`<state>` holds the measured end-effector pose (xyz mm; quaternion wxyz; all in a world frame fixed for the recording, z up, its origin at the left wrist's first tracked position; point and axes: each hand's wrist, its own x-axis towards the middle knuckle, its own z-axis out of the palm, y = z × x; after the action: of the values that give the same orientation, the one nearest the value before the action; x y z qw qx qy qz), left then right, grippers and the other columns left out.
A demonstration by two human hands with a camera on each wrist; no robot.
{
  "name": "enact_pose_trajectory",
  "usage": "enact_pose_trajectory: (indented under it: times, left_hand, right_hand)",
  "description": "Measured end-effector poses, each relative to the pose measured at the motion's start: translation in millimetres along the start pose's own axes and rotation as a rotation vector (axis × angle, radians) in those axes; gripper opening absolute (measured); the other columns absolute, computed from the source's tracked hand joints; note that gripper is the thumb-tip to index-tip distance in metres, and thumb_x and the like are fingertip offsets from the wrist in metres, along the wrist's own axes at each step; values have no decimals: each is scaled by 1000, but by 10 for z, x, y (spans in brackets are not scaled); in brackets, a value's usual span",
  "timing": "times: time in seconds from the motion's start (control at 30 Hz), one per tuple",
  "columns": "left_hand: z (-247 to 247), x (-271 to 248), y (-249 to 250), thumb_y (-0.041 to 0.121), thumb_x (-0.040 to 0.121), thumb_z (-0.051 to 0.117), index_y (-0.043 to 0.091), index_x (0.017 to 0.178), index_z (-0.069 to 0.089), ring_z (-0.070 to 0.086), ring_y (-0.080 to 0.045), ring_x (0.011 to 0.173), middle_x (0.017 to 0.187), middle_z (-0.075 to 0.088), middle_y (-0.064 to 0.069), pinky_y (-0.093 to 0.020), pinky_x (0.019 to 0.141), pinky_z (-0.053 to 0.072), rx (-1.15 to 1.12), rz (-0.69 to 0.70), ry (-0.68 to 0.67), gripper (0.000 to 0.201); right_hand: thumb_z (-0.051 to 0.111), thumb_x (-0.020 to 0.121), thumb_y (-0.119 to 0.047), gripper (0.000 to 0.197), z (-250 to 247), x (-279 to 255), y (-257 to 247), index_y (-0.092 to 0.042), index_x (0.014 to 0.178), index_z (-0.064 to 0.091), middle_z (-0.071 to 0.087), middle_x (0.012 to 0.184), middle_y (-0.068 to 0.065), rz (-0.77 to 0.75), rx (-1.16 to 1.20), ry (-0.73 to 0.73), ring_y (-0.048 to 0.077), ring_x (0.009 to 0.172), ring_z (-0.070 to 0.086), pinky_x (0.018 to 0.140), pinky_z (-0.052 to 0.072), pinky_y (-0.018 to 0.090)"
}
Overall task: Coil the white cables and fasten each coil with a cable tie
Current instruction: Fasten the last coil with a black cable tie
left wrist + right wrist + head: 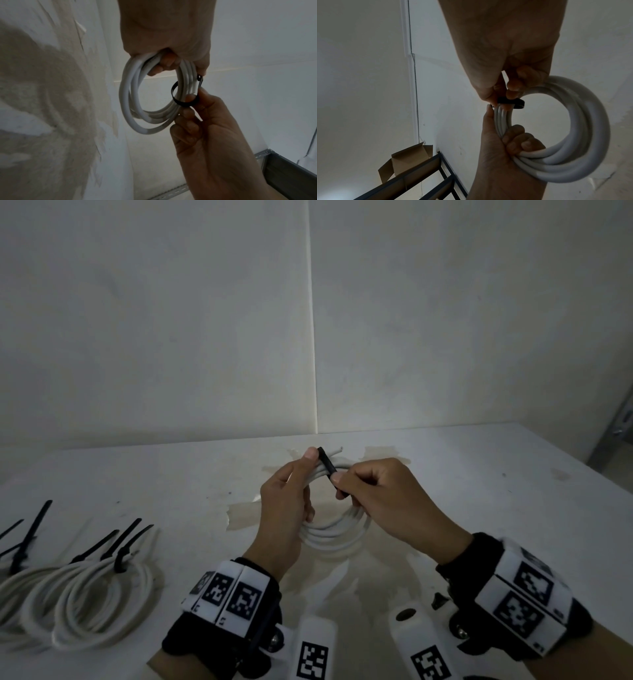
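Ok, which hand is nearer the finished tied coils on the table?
Left. The left hand grips the white cable coil right of the finished tied coils; the right hand, pinching the black cable tie, is farther right.

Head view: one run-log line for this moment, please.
left hand grips white cable coil | right hand pinches black cable tie around it | not cinched

Dim white panelled wall (171, 320), scuffed white table (479, 491), cardboard box (406, 161) on dark shelving (423, 180).

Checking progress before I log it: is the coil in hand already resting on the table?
No, the left hand grips the white coil above the table while the right hand pinches the black cable tie.
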<state>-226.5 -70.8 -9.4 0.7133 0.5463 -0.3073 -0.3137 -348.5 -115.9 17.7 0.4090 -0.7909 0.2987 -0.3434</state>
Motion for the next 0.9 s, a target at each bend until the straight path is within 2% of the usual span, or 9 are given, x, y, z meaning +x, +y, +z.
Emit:
enact_pose_trajectory:
  times: [0.1, 0.17, 0.33, 0.47, 0.57, 0.63, 0.73, 0.9]
  left_hand:
    - [-18, 3, 7, 37, 89, 54, 26, 66, 67, 30, -8, 38, 47, 30, 3, -24, 43, 31, 13, 17, -3, 28]
    - [-28, 8, 6, 36, 89, 55, 26, 65, 67, 30, -8, 39, 47, 31, 3, -24, 43, 31, 17, 16, 3, 29]
    - [-54, 1, 25, 34, 88, 55, 22, 70, 67, 30, -8, 40, 48, 32, 2, -25, 45, 31, 41, 26, -6, 26]
    - [-76, 5, 14, 31, 88, 57, 27, 59, 67, 32, -8, 39, 44, 34, 4, -24, 44, 31, 84, 56, -27, 31]
    - [-85, -23, -15, 32, 90, 55, 27, 50, 62, 32, -8, 38, 40, 35, 8, -25, 44, 31, 95, 46, -31, 41]
    - [-94, -27, -13, 40, 88, 53, 20, 54, 58, 32, -7, 39, 43, 35, 7, -22, 42, 31, 64, 35, -19, 39]
    - [-109, -26, -7, 48, 84, 49, 13, 59, 55, 32, -7, 40, 48, 33, 3, -19, 40, 31, 55, 27, -3, 43]
    - [-103, -40, 3, 36, 88, 54, 23, 60, 64, 30, -9, 43, 48, 33, 3, -23, 44, 30, 59, 15, -18, 33]
  right_hand:
    - [58, 88, -25, 31, 15, 2, -18, -13, 60, 64, 47, 48, -4, 4, -2, 2, 4, 42, 37, 44, 29, 9]
    - [58, 88, -24, 31, 19, 6, -24, -13, 59, 64, 46, 48, -4, 4, 1, 1, 5, 42, 36, 43, 28, 10]
    - [59, 87, -23, 30, 28, 34, -33, -14, 59, 64, 48, 40, -13, 20, -5, -17, 4, 42, 34, 42, 27, 10]
    - [56, 90, -25, 30, 37, 39, -66, -16, 62, 62, 56, 58, -8, -27, 21, -14, 3, 52, 43, 50, 33, 8]
    - [54, 91, -27, 27, 46, 58, -83, -18, 67, 61, 57, 65, -2, -44, -14, -69, 9, 61, 48, 56, 36, 12]
    - [53, 91, -27, 27, 51, 65, -80, -18, 66, 61, 52, 64, 2, -48, -58, -101, 8, 56, 42, 53, 33, 14]
    - [55, 90, -26, 30, 48, 66, -64, -17, 61, 57, 44, 61, -1, -61, -82, -103, 4, 50, 37, 50, 31, 12]
    - [56, 90, -25, 32, 25, 82, -28, -19, 58, 55, 44, 63, -7, -35, -57, -130, 1, 49, 40, 55, 34, 14]
